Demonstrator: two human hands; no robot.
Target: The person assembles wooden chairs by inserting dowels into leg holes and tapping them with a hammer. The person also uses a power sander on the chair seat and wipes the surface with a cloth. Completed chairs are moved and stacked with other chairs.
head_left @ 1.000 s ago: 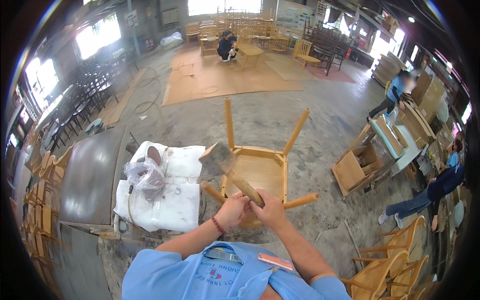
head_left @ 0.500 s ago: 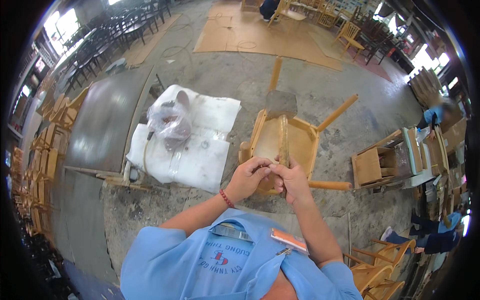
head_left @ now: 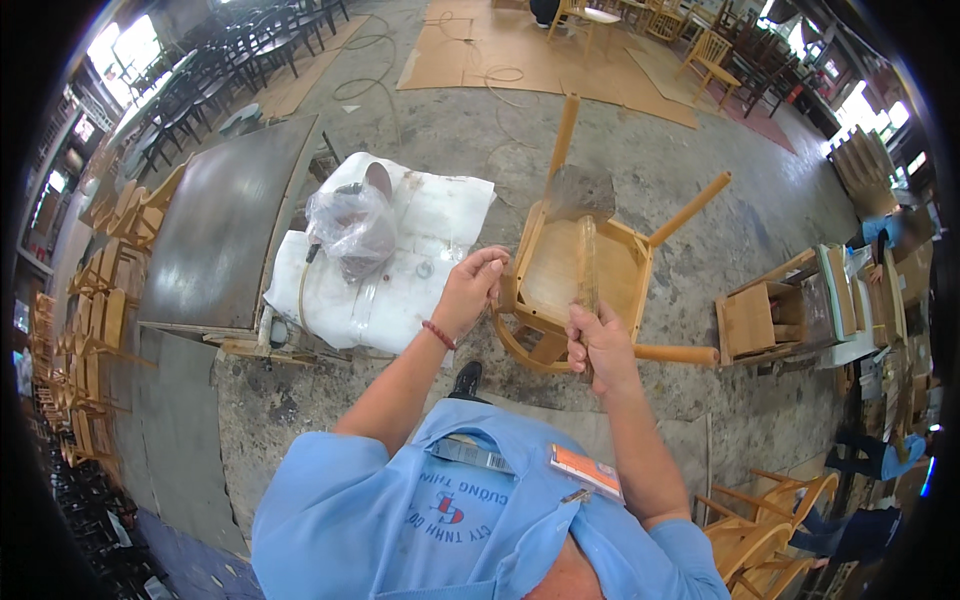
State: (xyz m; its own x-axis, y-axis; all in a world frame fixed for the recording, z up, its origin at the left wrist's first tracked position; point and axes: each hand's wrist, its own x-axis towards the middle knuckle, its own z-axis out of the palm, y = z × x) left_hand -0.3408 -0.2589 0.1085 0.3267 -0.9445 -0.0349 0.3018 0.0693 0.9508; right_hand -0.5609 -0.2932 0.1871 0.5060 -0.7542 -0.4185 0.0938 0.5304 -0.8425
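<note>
My right hand (head_left: 603, 350) is wrapped round the wooden handle of a mallet (head_left: 586, 250), whose broad dark head is smeared by motion above the chair frame. Below it lies a light wooden chair (head_left: 645, 240) with its legs pointing up and outward and the underside of its seat showing. My left hand (head_left: 475, 285) is closed in a pinch beside the near left leg of the chair. What its fingertips hold, if anything, is too small to make out.
Left of the chair, white foam sheeting (head_left: 440, 225) carries a plastic-wrapped tool (head_left: 352, 225) with a hose. A dark tabletop (head_left: 225, 225) stands farther left. On the right are an open cardboard box (head_left: 760, 318), stacked wooden chairs (head_left: 765, 545) and other people.
My hands have parted: the left moved to the chair's near left leg, while the right slid its grip lower on the mallet handle. The view has shifted slightly.
</note>
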